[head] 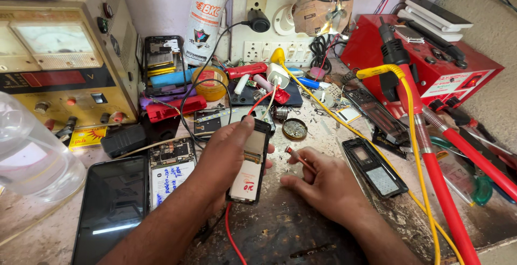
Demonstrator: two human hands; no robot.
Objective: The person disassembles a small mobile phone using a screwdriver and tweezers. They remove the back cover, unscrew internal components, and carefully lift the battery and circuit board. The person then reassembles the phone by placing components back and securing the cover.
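Holding an opened phone (249, 162) upright above the bench, the left hand (223, 160) wraps its fingers round the back and edges, thumb up near the top corner. The phone looks light and stiff, but its bare circuit board and battery sticker are exposed, so I judge it fragile; the safe grip is along the plastic side rails, not the board. A red wire (231, 232) trails from below it. The right hand (323, 184) rests on the bench, fingers curled round a thin red-tipped probe (296, 156) just beside the phone. The worn, scratched bench (291, 232) is crowded: a power supply (59, 65) at left, a red station (431, 65) at right, another phone frame (374, 168) nearby.
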